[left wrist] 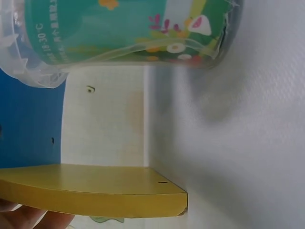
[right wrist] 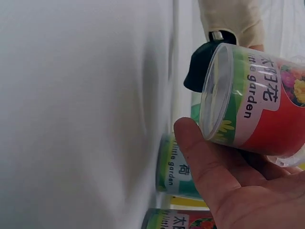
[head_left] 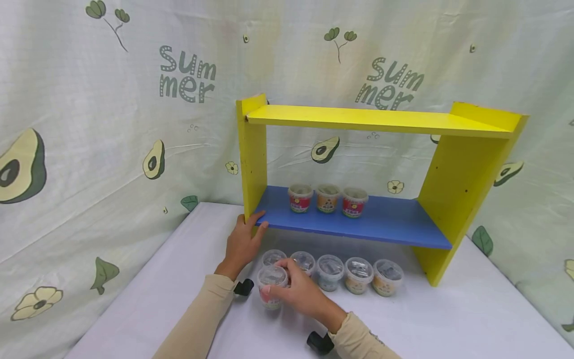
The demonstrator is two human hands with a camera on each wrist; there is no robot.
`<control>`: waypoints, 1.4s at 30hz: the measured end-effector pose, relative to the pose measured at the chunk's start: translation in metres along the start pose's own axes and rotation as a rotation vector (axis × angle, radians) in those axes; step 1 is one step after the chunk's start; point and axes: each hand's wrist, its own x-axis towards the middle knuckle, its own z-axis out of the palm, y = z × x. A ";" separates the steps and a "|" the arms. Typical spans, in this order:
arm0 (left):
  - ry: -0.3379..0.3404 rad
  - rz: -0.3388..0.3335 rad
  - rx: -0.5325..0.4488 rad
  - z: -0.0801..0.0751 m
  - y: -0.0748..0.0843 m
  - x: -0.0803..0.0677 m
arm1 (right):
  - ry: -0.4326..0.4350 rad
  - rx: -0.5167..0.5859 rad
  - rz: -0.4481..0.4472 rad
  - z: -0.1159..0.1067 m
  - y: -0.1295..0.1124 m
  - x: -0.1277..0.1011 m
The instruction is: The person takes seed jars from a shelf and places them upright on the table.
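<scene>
My right hand (head_left: pixel 293 289) grips a small clear-lidded cup with a red label (head_left: pixel 271 279), lifted just off the white table in front of the shelf. In the right wrist view the thumb (right wrist: pixel 205 162) wraps the cup (right wrist: pixel 267 114), which is tilted on its side. My left hand (head_left: pixel 243 240) holds the bottom of the yellow shelf's left side panel (head_left: pixel 252 159), thumb lying on the blue board's front corner (head_left: pixel 287 225). The left wrist view shows that panel's end (left wrist: pixel 95 191) and a green-labelled cup (left wrist: pixel 128 33) close by.
Several more lidded cups (head_left: pixel 358 274) stand in a row on the table (head_left: pixel 471 314) under the blue board. Three cups (head_left: pixel 328 198) sit at the back of the blue board. The yellow top board (head_left: pixel 376 119) is bare. A printed cloth hangs behind.
</scene>
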 end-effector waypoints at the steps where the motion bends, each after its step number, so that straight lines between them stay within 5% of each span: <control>1: -0.005 -0.001 -0.002 0.000 0.000 0.000 | -0.001 -0.004 0.000 0.001 0.001 0.000; 42: -0.003 0.003 -0.008 0.001 -0.001 0.000 | -0.038 -0.081 -0.029 0.010 0.011 0.001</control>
